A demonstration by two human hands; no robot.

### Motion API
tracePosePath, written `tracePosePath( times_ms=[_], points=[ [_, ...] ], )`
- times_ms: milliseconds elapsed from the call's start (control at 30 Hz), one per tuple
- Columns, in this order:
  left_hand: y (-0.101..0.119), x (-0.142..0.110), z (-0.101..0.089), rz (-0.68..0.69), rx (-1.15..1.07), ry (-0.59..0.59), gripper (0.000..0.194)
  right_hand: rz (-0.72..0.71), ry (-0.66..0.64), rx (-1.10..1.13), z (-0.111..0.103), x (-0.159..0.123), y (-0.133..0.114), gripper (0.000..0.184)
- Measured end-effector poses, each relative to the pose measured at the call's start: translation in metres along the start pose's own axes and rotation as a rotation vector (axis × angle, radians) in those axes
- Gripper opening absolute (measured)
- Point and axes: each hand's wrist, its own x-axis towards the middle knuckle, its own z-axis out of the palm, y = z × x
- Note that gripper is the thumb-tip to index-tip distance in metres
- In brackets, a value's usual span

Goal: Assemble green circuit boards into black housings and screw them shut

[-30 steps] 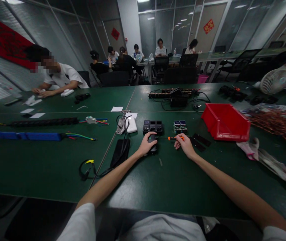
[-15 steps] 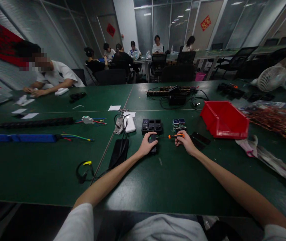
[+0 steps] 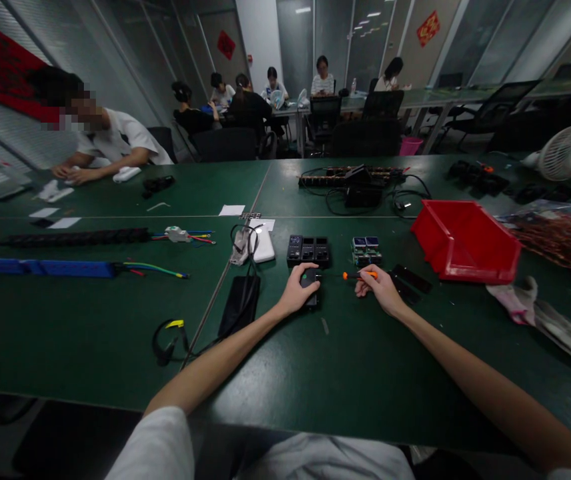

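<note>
My left hand (image 3: 301, 291) is closed around a small black box (image 3: 310, 293) on the green table. In my right hand (image 3: 378, 291) is an orange and black screwdriver (image 3: 359, 275), held sideways with its thin shaft toward the right side of the box. Whether the tip touches the box is too small to tell. Just beyond my left hand sits a row of black housings (image 3: 308, 250). Small circuit boards with screens (image 3: 366, 250) lie beyond my right hand, and flat dark panels (image 3: 410, 283) lie to its right.
A red bin (image 3: 480, 257) stands at the right, near bundled wires (image 3: 565, 240). Left of my hands are a white box (image 3: 263, 245), a black pouch-like item (image 3: 238, 303) and looped cables. A co-worker (image 3: 115, 137) sits at the far left; other people sit farther back.
The view has shifted slightly, so most things appear a little to the right. My left hand stays on the black box, and my right hand still holds the screwdriver beside it.
</note>
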Motion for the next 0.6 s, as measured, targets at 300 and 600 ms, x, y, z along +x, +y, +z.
tracePosePath(
  times_ms=[300, 600],
  points=[
    [-0.001, -0.001, 0.001, 0.002, -0.029, 0.053, 0.039, -0.027, 0.107, 0.146, -0.001, -0.003, -0.003, 0.023],
    [0.011, -0.011, 0.002, 0.128, 0.062, 0.167, 0.036, -0.054, 0.031, 0.028, 0.03, -0.012, 0.002, 0.016]
  ],
)
